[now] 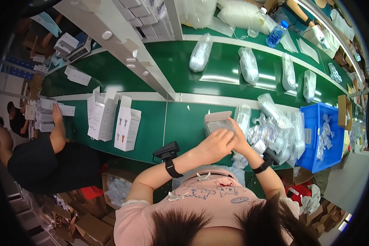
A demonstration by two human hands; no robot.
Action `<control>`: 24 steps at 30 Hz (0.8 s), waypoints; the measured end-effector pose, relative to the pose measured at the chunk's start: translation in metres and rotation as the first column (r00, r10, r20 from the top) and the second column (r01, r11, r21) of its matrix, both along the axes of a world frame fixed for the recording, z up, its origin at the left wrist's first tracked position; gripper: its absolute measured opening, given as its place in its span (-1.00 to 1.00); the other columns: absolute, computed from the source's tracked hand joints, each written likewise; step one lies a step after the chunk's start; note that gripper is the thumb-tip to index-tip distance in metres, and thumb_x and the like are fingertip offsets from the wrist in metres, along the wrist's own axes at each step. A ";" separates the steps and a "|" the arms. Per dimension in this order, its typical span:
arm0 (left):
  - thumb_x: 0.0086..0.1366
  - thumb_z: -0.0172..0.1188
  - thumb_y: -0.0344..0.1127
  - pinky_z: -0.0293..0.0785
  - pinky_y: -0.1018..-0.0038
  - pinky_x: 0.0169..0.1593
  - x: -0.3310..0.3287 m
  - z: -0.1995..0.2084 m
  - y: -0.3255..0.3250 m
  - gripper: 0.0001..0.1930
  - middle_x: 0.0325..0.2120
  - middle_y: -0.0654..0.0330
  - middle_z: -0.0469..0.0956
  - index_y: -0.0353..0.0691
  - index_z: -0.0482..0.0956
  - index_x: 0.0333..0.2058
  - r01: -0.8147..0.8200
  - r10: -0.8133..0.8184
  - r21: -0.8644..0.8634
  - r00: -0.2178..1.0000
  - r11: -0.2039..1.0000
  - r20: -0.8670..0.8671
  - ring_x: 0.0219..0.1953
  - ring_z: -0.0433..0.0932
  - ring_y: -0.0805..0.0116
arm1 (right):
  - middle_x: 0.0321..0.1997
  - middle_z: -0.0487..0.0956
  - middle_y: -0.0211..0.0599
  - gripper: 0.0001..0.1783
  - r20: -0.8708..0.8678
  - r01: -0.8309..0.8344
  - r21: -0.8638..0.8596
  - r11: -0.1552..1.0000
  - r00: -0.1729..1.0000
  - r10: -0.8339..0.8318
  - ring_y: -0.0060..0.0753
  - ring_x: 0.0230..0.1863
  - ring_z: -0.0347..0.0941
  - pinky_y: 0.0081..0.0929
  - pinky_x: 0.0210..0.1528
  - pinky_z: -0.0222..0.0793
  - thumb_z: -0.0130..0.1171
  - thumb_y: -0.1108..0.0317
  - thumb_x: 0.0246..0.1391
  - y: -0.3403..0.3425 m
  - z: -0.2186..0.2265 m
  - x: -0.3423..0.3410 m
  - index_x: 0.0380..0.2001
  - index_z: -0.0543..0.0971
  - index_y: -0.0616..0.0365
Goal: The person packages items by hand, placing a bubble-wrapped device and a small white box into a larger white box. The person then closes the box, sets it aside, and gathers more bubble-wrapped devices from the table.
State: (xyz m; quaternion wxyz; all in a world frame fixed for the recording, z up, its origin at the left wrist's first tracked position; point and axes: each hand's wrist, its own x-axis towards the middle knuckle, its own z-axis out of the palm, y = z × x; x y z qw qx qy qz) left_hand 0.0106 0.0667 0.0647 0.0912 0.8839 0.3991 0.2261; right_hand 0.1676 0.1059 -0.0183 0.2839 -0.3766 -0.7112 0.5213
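The box (211, 127), small and pale with its flap (218, 116) raised, is between the two hands over the desk (180, 123); whether its base touches the desk cannot be told. The right hand (241, 138) has its grip closed on the box's right side. The left hand (218, 142) crosses the near side, fingers bent at the opening; whether its grip pinches anything is hidden. The walls look like thin card, so a hard squeeze from the right while the left presses in could buckle them, and fingers pushing against the flap could crease it.

Just beside the right hand lie wrapped packs (271, 107) in a loose heap; a sideways swing of that arm could set them sliding toward the near edge, or against the blue bin (311, 158). The left wrist carries a bulky black unit (167, 151), which might catch on the two open cartons (127, 130) standing further left if the arm swept that way. Beyond the rail (213, 99), wrapped bundles (249, 65) lie spaced apart. At far left, a co-worker's hand (58, 111) touches stacked white boxes (45, 118).
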 end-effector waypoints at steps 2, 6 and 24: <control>-0.14 0.26 -0.29 0.33 0.41 -0.35 -0.014 0.010 -0.001 -0.72 -0.47 0.11 0.38 -0.26 0.40 -0.46 0.012 -0.082 0.291 0.969 0.957 0.232 -0.42 0.39 0.24 | 0.05 0.27 -0.13 -0.07 -0.065 0.036 -0.133 0.990 0.997 -0.045 -0.25 0.08 0.20 -0.40 0.10 0.11 0.35 0.41 -0.45 0.011 0.024 0.001 0.09 0.12 0.20; -0.09 0.11 -0.53 0.32 0.25 -0.28 -0.069 0.004 -0.009 -0.80 -0.44 0.09 0.38 -0.26 0.37 -0.41 -0.572 0.374 0.253 0.751 0.780 0.544 -0.39 0.38 0.14 | -0.02 0.33 -0.25 -0.16 -0.244 0.193 -0.251 0.949 0.936 -0.255 -0.38 0.01 0.26 -0.42 0.04 0.17 0.33 0.44 -0.41 0.078 0.067 -0.009 0.04 0.16 0.21; -0.18 0.25 -0.49 0.05 -0.07 0.01 -0.206 -0.090 -0.056 -0.09 0.17 -0.06 -0.16 -0.03 -0.05 0.17 -0.989 0.788 -0.046 0.138 0.138 -0.600 0.13 -0.03 -0.13 | -0.17 0.40 -0.05 -0.37 -0.120 0.297 0.887 0.354 0.888 -0.443 -0.09 -0.06 0.30 -0.26 -0.06 0.24 0.24 0.31 -0.24 0.247 0.031 -0.136 -0.05 0.26 0.21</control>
